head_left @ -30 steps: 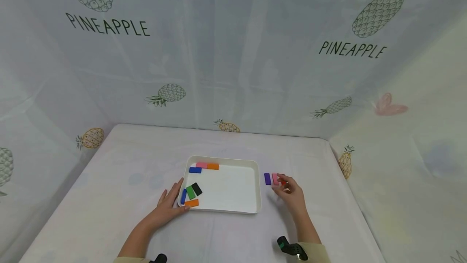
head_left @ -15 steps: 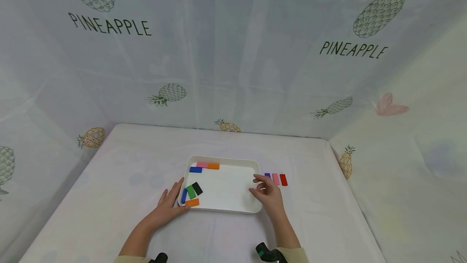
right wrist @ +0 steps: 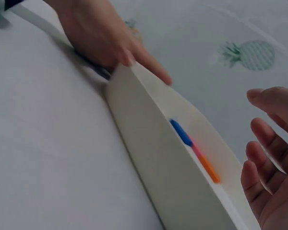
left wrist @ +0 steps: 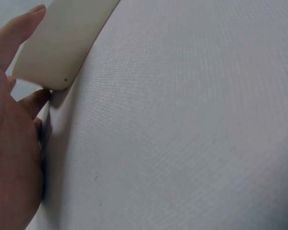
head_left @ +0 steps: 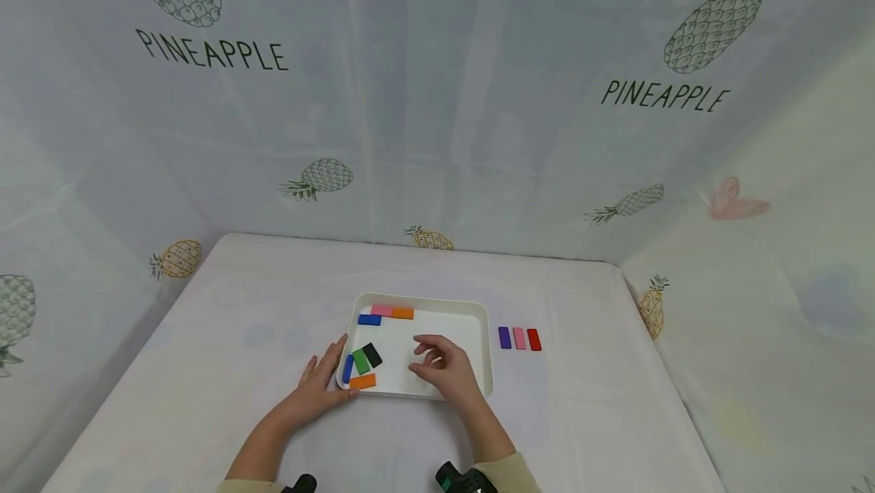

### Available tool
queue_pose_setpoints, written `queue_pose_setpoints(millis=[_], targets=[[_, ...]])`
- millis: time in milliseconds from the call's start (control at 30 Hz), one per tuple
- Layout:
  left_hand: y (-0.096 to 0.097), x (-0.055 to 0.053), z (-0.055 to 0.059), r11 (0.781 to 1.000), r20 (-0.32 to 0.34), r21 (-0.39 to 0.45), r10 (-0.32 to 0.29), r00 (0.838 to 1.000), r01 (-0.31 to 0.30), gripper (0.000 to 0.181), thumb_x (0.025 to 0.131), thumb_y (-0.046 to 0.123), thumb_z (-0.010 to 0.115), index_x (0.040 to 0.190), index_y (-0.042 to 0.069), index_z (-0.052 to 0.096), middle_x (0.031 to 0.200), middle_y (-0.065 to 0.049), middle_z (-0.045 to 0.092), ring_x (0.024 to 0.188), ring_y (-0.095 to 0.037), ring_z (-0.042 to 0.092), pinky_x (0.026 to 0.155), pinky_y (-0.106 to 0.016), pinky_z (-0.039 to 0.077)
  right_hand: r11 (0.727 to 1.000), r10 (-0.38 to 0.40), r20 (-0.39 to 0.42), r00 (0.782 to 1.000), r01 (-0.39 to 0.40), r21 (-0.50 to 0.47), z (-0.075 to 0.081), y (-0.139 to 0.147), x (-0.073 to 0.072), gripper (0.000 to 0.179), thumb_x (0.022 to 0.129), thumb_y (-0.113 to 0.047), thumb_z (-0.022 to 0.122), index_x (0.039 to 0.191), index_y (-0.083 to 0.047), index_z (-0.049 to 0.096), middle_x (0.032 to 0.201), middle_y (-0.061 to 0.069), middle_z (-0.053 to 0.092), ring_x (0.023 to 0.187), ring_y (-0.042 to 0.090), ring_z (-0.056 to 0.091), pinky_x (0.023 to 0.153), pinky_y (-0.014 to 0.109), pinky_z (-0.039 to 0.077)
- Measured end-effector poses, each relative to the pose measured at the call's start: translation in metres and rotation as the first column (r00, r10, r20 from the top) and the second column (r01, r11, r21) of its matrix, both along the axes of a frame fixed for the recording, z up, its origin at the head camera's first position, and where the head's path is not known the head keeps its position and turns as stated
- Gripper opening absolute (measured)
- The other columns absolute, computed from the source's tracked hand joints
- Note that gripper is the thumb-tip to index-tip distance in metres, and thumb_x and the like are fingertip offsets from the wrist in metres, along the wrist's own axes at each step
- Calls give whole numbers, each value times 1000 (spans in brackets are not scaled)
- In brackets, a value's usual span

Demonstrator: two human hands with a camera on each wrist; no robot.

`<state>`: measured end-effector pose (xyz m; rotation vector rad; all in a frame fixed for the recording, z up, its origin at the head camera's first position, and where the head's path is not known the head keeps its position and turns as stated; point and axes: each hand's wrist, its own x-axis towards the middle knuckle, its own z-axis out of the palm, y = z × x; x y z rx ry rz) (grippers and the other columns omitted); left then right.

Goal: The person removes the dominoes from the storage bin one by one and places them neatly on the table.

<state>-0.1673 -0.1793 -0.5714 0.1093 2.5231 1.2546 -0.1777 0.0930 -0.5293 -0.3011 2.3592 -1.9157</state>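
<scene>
A white rectangular tray (head_left: 465, 387) lies on the table with several small flat coloured blocks in it. My left hand (head_left: 321, 387) rests at its near left corner, fingers straight along the left wall and thumb on the front rim. Close to that thumb lie an orange block (head_left: 363, 381), a blue block (head_left: 348, 368), a green block (head_left: 361, 361) and a black block (head_left: 372, 355). Over the tray's middle hovers my right hand (head_left: 447, 371), fingers loosely bent. The right wrist view shows its thumb and fingers (right wrist: 264, 132) apart, nothing between them.
Inside the tray's far left corner are a pink block (head_left: 382, 311), an orange block (head_left: 403, 313) and a blue block (head_left: 370, 320). Right of the tray stand in a row a purple block (head_left: 504, 338), a pink block (head_left: 519, 339) and a red block (head_left: 535, 339).
My right hand has moved left, from above the row of three blocks to over the tray's middle. Those blocks are uncovered and in place. The left hand stays at the tray's corner.
</scene>
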Motion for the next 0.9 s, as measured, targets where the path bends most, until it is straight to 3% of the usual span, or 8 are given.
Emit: queue_pose_setpoints(millis=[167, 367, 700, 900], targets=[[0, 2, 2, 1000, 0, 0, 12, 1000, -12, 105, 77, 49, 77, 158, 29, 12, 162, -11, 14, 147, -38, -5, 109, -67, -6, 985, 141, -14, 990, -138, 100, -2, -24, -1, 40, 84, -7, 76, 122, -5, 65, 101, 13, 65, 74, 10, 55, 69, 17, 49], [-1, 2, 2, 1000, -18, 15, -1, 1000, 2, 104, 78, 45, 78, 158, 28, 13, 162, -11, 15, 147, -38, -4, 110, -67, -6, 972, 209, 4, 978, -209, 108, -4, -46, -5, 39, 83, -8, 76, 120, -4, 66, 99, 13, 66, 73, 7, 54, 68, 19, 50], [-3, 2, 1, 999, 1, 38, -2, 1000, 2, 101, 81, 44, 76, 158, 28, 13, 162, -13, 14, 144, -46, -11, 103, -77, 3, 952, 257, 43, 965, -261, 159, -8, -68, -15, 37, 82, -6, 78, 117, -5, 68, 94, 5, 64, 75, 7, 52, 66, 18, 50], [-5, 2, 1, 997, -11, 68, -23, 1000, 24, 100, 83, 40, 76, 158, 25, 11, 161, -16, 15, 143, -48, -11, 103, -77, 2, 943, 242, 65, 968, -251, 218, -9, -77, -22, 37, 81, -11, 80, 116, -9, 69, 93, 3, 62, 76, 8, 50, 66, 18, 49]])
